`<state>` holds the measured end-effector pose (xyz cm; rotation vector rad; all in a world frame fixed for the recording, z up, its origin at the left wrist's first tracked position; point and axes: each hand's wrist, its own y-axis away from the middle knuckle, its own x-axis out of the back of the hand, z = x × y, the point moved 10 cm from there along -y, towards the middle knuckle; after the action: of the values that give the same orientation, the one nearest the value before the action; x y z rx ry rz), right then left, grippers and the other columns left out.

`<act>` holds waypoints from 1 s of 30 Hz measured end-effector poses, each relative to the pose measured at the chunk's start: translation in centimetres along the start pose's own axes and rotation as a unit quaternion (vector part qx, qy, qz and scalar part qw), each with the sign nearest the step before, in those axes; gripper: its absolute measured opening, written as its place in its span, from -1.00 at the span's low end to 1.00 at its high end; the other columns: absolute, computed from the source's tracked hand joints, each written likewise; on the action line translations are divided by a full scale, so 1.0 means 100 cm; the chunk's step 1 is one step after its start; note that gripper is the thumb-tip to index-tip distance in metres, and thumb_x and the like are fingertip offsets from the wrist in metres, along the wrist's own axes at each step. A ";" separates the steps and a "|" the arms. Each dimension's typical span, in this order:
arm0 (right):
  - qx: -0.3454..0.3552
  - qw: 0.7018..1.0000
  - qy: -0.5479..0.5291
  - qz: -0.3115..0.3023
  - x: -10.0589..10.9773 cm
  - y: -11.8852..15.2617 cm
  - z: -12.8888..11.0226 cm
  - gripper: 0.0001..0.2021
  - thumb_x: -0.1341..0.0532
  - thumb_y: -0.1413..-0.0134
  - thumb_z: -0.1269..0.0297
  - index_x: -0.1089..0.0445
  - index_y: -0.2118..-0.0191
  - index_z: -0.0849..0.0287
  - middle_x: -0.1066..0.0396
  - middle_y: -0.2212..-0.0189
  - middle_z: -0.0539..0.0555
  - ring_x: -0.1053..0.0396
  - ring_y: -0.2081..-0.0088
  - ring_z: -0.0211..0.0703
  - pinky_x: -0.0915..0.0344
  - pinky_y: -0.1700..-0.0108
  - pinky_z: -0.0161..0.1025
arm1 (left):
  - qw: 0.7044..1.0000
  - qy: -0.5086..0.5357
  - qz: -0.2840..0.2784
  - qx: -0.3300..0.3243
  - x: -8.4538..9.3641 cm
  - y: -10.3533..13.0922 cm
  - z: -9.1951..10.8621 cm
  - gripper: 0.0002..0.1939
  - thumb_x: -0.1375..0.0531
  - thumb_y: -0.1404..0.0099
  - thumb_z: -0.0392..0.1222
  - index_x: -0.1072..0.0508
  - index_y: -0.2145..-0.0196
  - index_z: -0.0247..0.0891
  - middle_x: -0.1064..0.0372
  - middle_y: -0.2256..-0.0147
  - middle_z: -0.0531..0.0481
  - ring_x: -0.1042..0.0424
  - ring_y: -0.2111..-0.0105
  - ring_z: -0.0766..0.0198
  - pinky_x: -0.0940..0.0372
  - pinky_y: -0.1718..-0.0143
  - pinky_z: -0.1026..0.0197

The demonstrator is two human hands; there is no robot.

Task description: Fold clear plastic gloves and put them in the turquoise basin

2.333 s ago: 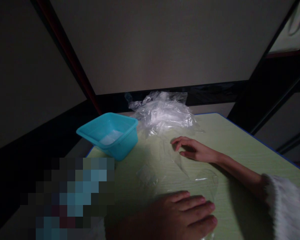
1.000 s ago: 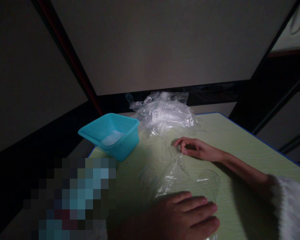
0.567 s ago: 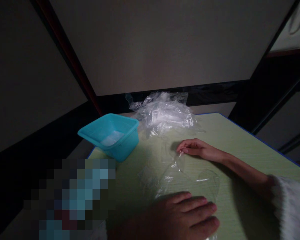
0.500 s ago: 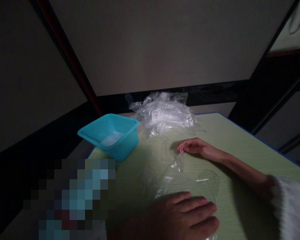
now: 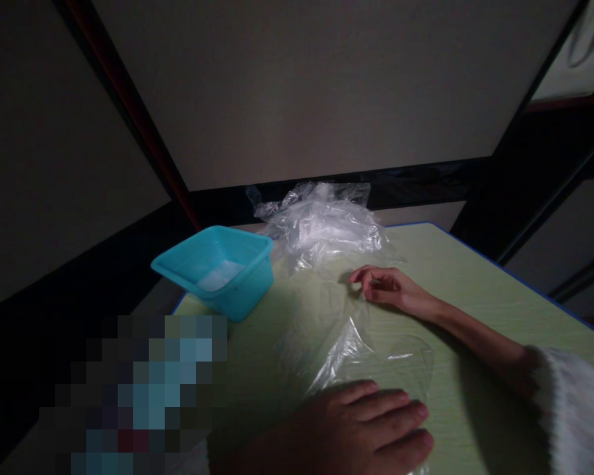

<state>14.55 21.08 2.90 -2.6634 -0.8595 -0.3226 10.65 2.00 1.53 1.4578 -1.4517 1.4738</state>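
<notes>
A thin clear plastic bag [image 5: 344,349] lies partly wrinkled on the table. My left hand [image 5: 361,429] rests flat across its near part, fingers stretched out and slightly apart. Farther up the table, my right hand [image 5: 383,288] pinches the bag's far tip between thumb and fingers, and a shiny fold runs from there down toward my left hand. Part of the bag is hidden under the left hand. Beyond the right hand sits a crumpled pile of clear plastic bags [image 5: 334,231].
A turquoise plastic basin [image 5: 247,290] with something whitish inside stands at the table's left edge. The pale green table [image 5: 455,284] has a blue edge. Behind it rises a panelled wall [image 5: 327,99]. A pixelated patch covers the lower left.
My right hand has shifted slightly up, its fingers a little more arched. The bag's fold between the hands is pulled up taller and shinier. My left hand stays in place.
</notes>
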 end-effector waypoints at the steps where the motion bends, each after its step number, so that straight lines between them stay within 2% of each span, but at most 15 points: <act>1: -0.006 1.000 -0.004 0.000 -0.001 0.000 0.001 -0.73 -0.24 0.04 0.09 -0.26 0.51 0.17 -0.35 0.31 0.08 -0.31 0.28 -0.18 -0.23 0.27 -0.20 | 1.000 0.001 -0.003 0.002 0.000 0.000 0.000 -0.65 0.15 -0.44 -0.13 -0.23 -0.07 -0.25 -0.11 -0.19 0.03 -0.05 -0.18 0.27 -0.08 -0.12 0.21; 5: -0.020 1.000 -0.005 0.015 0.000 -0.001 0.008 -0.74 -0.20 0.00 0.07 -0.21 0.44 0.15 -0.24 0.59 -0.08 -0.23 0.54 -0.30 -0.18 0.47 -0.29 | 1.000 0.008 -0.014 0.010 0.000 0.001 -0.002 -0.64 0.17 -0.44 -0.13 -0.23 -0.07 -0.23 -0.09 -0.19 0.06 -0.04 -0.19 0.29 -0.04 -0.13 0.22; 10: -0.026 0.997 0.024 0.062 0.007 -0.002 0.016 -0.72 -0.19 0.01 0.09 -0.17 0.25 0.14 -0.11 0.67 -0.20 -0.11 0.66 -0.35 -0.06 0.62 -0.36 | 1.000 0.007 0.006 0.006 0.002 0.000 -0.001 -0.65 0.15 -0.44 -0.14 -0.26 -0.05 -0.24 -0.12 -0.18 0.04 -0.06 -0.18 0.27 -0.07 -0.11 0.21; 13: -0.025 0.994 0.062 0.092 0.014 -0.002 0.017 -0.69 -0.18 0.03 0.09 -0.17 0.23 0.15 -0.07 0.69 -0.22 -0.07 0.67 -0.35 -0.03 0.63 -0.36 | 1.000 0.002 0.005 0.008 0.001 -0.002 -0.001 -0.67 0.15 -0.44 -0.15 -0.28 -0.03 -0.22 -0.14 -0.17 0.06 -0.08 -0.16 0.28 -0.09 -0.10 0.23; 18: -0.016 0.975 0.157 0.154 0.036 0.001 0.015 -0.75 -0.18 0.07 0.14 -0.21 0.29 0.17 -0.13 0.67 -0.16 -0.10 0.64 -0.31 -0.05 0.59 -0.33 | 1.000 0.000 0.014 0.009 0.004 -0.002 -0.001 -0.67 0.15 -0.44 -0.15 -0.28 -0.03 -0.22 -0.15 -0.16 0.07 -0.07 -0.17 0.29 -0.08 -0.09 0.23; 22: 0.006 0.950 0.232 0.207 0.047 0.008 -0.003 -0.88 -0.11 0.00 0.24 -0.24 0.35 0.17 -0.20 0.62 -0.06 -0.17 0.58 -0.24 -0.13 0.52 -0.27 | 1.000 0.001 0.014 0.013 0.004 -0.002 -0.003 -0.67 0.15 -0.44 -0.15 -0.29 -0.01 -0.21 -0.17 -0.15 0.09 -0.11 -0.15 0.30 -0.09 -0.08 0.24; 24: 0.025 0.946 0.258 0.196 0.034 0.011 -0.020 -0.92 -0.08 -0.03 0.29 -0.26 0.39 0.17 -0.29 0.55 0.01 -0.24 0.52 -0.20 -0.21 0.45 -0.23 | 1.000 0.003 0.021 0.012 0.006 -0.002 -0.003 -0.67 0.15 -0.44 -0.14 -0.29 -0.01 -0.21 -0.18 -0.14 0.10 -0.11 -0.14 0.30 -0.10 -0.07 0.25; 26: 0.055 0.948 0.276 0.149 0.005 0.015 -0.040 -0.89 -0.07 -0.06 0.33 -0.33 0.37 0.18 -0.39 0.43 0.08 -0.34 0.39 -0.15 -0.29 0.32 -0.17 | 1.000 0.006 0.024 0.011 0.006 -0.002 -0.003 -0.67 0.16 -0.44 -0.14 -0.28 -0.01 -0.21 -0.19 -0.14 0.09 -0.11 -0.15 0.30 -0.10 -0.07 0.24; 28: 0.121 0.942 0.312 -0.010 -0.052 0.022 -0.058 -0.75 0.04 -0.17 0.40 -0.36 0.19 0.25 -0.43 0.26 0.17 -0.39 0.21 -0.11 -0.33 0.16 -0.14 | 1.000 0.013 0.024 0.006 0.005 -0.002 -0.001 -0.67 0.16 -0.44 -0.15 -0.28 -0.02 -0.22 -0.19 -0.14 0.09 -0.11 -0.15 0.31 -0.09 -0.07 0.24; 30: 0.129 0.926 0.330 -0.130 -0.095 0.033 -0.062 -0.67 0.07 -0.23 0.42 -0.30 -0.02 0.28 -0.34 -0.01 0.21 -0.26 -0.06 -0.13 -0.23 -0.07 -0.14 | 1.000 0.025 0.017 -0.001 0.002 -0.001 0.002 -0.67 0.16 -0.45 -0.17 -0.26 -0.04 -0.22 -0.18 -0.15 0.09 -0.16 -0.12 0.33 -0.11 -0.05 0.28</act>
<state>8.30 11.24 4.88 -1.9831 -0.9333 -1.0199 10.81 1.75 1.68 1.3925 -1.4547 1.5182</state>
